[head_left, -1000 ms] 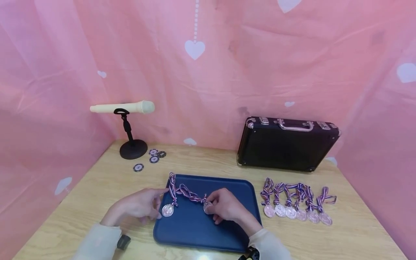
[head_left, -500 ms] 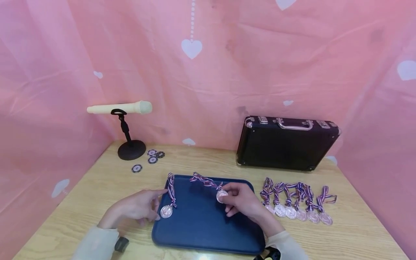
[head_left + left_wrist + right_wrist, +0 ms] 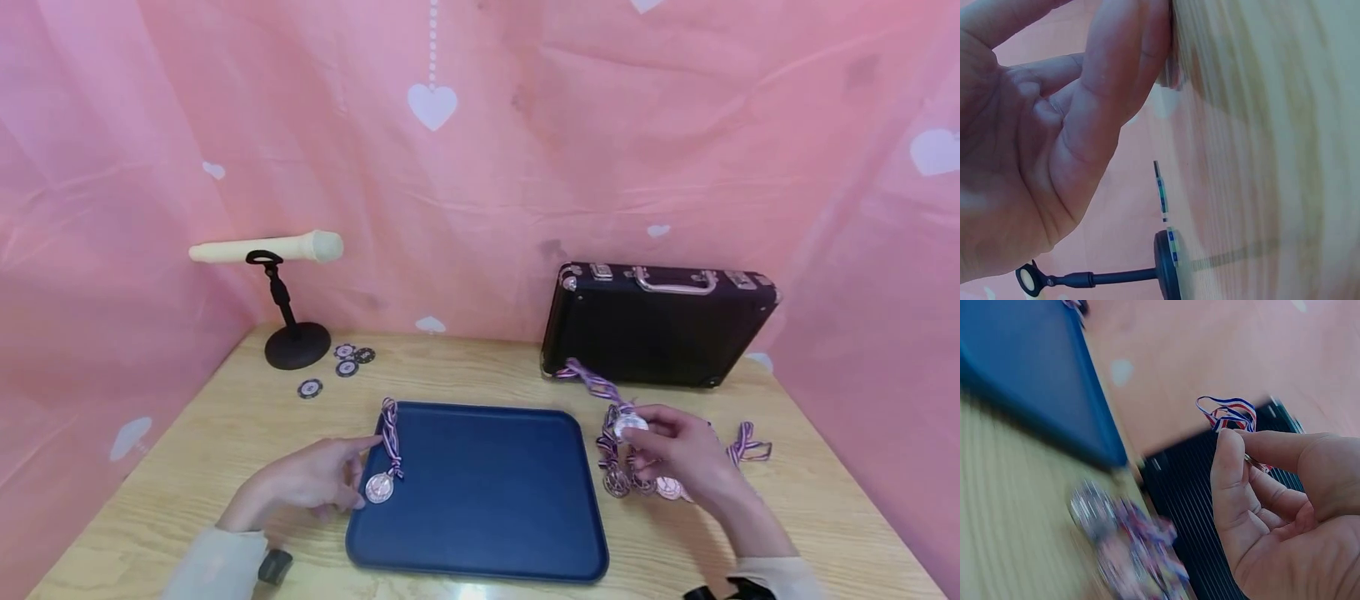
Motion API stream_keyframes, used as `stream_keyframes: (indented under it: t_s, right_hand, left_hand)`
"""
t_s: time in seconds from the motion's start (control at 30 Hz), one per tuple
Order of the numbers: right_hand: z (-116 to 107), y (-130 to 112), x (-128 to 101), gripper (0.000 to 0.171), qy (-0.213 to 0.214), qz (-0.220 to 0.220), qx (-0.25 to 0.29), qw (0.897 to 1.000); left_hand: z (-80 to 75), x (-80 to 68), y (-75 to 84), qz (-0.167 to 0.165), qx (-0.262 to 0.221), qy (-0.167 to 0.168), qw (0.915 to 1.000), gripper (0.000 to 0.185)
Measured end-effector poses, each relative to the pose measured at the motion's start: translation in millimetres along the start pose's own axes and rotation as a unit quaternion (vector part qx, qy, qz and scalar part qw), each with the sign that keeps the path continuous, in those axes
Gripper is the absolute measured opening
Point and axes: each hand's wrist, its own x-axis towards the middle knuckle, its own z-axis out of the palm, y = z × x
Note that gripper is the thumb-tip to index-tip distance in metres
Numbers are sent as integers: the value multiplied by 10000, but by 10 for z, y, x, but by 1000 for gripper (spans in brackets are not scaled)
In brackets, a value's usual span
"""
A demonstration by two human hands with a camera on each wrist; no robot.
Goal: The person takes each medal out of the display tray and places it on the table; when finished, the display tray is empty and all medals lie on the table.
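Observation:
Between thumb and fingers, my right hand (image 3: 686,450) pinches a silver-coloured medal (image 3: 630,423) above the row of medals right of the tray. Its striped ribbon (image 3: 1229,412) trails up and left, in front of the black case. Below the hand lie several more medals (image 3: 617,482), partly hidden by it. My left hand (image 3: 303,477) rests at the left rim of the dark blue tray (image 3: 487,500), with index finger and thumb touching the edge. Beside those fingers, one medal (image 3: 379,487) lies on the tray's left side, its ribbon reaching over the back rim.
At the back right a black case (image 3: 652,329) with a metal handle leans upright. A cream microphone (image 3: 270,248) sits on a black stand (image 3: 297,344) at the back left. Several poker chips (image 3: 347,367) lie near the stand. Pink cloth hangs behind the table.
My right hand has lifted a medal off the tray and carried it right, over the other medals. My left hand stays at the tray's left edge.

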Motion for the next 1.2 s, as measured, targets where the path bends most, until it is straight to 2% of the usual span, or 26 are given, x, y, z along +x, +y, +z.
stream_keyframes:
  t_s: [0.13,0.4,0.6,0.73,0.83,0.87,0.9,1.0,1.2]
  right_hand:
    - [-416,122,-82,20,214,3,390,9990]
    - [-1118,445,-283,33,617,200,1139,9914]
    - [-1464,660,-427,31,904,331,1464,9845]
    - [-1563,743,-457,26,1073,749,975,9866]
    - [-1593,764,-444,7,1143,1200,123,9861]
    - [-1595,763,-437,6,1159,1317,-153,9844]
    - [-1595,759,-429,14,1130,1407,-426,9827]
    - [-1591,754,-425,28,933,1506,-919,9799]
    - [-1596,716,-479,13,672,1406,-1343,9786]
  left_hand:
    - [-9,-16,-15,110,22,-38,9999,90]
    - [-15,-5,-24,218,-79,-181,9996,91]
    - [-3,-10,-16,57,-42,-82,9999,92]
    - [-9,-3,-32,-47,-21,-42,10000,92]
    - [-13,-9,-48,20,-49,-68,10000,92]
    - [-16,-15,-55,87,-47,-84,9999,92]
    - [-17,-23,-59,132,-71,-98,9998,93]
    - [-17,-42,-70,216,-116,-120,9996,94]
    - [-13,-43,-75,153,-187,-106,9997,93]
